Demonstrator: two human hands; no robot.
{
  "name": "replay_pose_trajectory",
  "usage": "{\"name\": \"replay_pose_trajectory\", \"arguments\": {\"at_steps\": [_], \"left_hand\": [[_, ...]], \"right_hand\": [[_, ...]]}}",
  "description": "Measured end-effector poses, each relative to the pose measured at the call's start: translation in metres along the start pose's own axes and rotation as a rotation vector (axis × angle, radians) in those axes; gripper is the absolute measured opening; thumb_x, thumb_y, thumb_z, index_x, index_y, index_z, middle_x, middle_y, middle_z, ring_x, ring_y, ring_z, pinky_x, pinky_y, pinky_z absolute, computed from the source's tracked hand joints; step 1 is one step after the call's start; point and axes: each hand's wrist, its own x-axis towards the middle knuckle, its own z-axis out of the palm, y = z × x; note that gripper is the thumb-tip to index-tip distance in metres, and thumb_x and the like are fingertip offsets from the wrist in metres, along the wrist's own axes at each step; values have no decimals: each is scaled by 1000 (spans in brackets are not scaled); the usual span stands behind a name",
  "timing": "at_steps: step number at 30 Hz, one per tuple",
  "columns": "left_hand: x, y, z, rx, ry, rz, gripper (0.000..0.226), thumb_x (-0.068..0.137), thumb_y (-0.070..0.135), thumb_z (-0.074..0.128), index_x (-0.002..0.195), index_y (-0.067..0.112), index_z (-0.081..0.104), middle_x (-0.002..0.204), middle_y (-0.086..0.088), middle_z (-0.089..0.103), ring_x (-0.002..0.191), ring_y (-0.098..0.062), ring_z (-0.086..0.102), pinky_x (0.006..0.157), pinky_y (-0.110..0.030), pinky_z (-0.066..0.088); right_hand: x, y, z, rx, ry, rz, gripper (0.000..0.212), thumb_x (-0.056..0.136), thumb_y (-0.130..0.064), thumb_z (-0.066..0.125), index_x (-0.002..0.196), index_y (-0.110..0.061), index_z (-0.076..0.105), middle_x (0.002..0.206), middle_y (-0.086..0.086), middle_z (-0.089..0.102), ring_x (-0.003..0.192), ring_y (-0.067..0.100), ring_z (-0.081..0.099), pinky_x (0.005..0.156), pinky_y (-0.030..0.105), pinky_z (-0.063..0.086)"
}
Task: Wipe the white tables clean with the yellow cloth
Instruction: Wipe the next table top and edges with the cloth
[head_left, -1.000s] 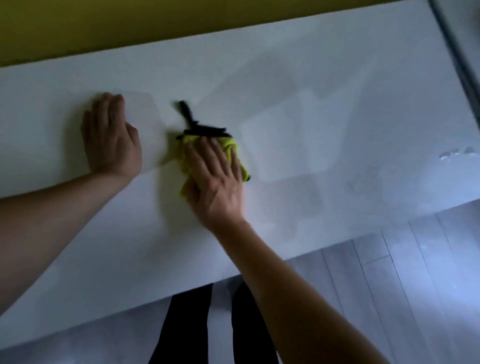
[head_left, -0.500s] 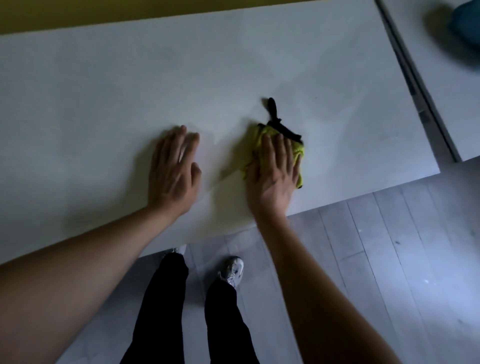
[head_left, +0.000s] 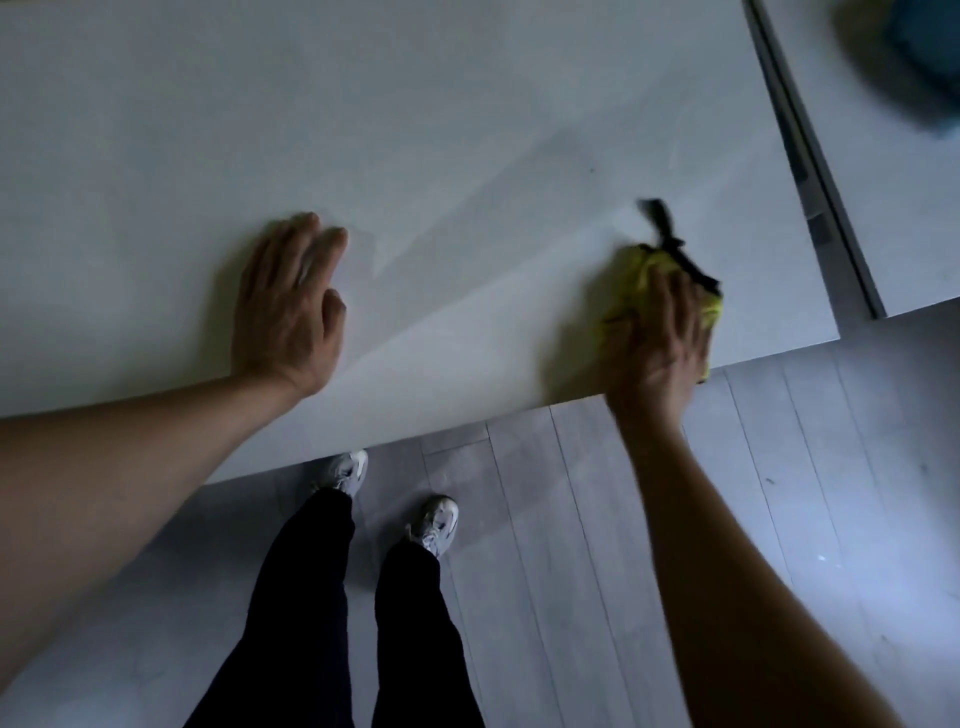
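Right hand flat on yellow cloth; blue object on neighbouring table.

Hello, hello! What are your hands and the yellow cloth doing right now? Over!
Left hand flat on the white table. Right hand pressing the yellow cloth near the front right corner. Nothing in its way.
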Motion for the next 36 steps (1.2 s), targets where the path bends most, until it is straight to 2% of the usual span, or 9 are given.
{"name": "replay_pose_trajectory", "arguments": {"at_steps": [5,12,15,18,21,25,27,31,36], "left_hand": [[0,-2,2,9,-1,-21,61,95,21,38,155,11,44,165,-18,35,151,-39,31,127,-49,21],[-2,-1,4,-5,28,-95,60,96,19,38,155,10,44,167,-19,30,153,-39,30,125,-46,24],[-1,-2,4,-14,41,-136,60,97,18,39,155,6,42,165,-21,32,153,-39,30,125,-47,24],[-2,-4,5,-13,44,-127,59,97,15,41,156,6,41,164,-20,33,152,-39,30,126,-47,23],[-3,-2,5,-12,50,-139,59,98,15,41,156,7,41,166,-19,30,152,-38,30,125,-46,23],[-4,-1,8,4,70,-148,58,99,18,39,156,8,41,167,-19,29,151,-38,31,126,-46,22],[-3,-2,10,2,69,-146,59,98,18,38,156,8,40,166,-19,31,152,-38,31,127,-46,21],[-2,-2,10,-9,77,-144,60,97,16,41,156,7,41,164,-19,34,151,-39,32,127,-48,22],[-3,-5,6,-37,71,-119,61,96,18,42,156,5,41,164,-20,35,153,-38,31,126,-50,24]], "right_hand": [[-14,-24,8,-38,-6,155,60,100,-32,45,156,-18,31,164,7,24,154,25,15,124,47,10],[-107,-132,57,84,-211,-369,72,88,-34,56,155,-21,35,164,6,27,154,22,12,122,53,17],[-98,-121,62,80,-300,-605,70,94,-40,53,157,-26,28,166,2,21,155,19,8,124,53,13],[-52,-81,49,91,-348,-790,71,88,-36,64,153,-24,39,162,3,31,153,20,20,122,53,19],[3,-38,32,136,-176,-485,63,86,-24,67,146,-15,51,155,10,43,147,29,34,113,52,34],[40,-36,32,28,27,94,57,97,-36,43,153,-23,40,161,4,33,151,23,24,122,49,18],[37,-56,39,5,58,164,58,98,-38,40,154,-23,36,163,4,29,152,23,20,123,50,15],[-4,-128,67,68,-78,-170,69,87,-38,44,152,-17,41,160,10,34,152,29,22,122,52,17],[-38,-186,96,95,-217,-536,62,98,-50,44,154,-23,37,162,6,31,153,22,18,124,50,13]]}}
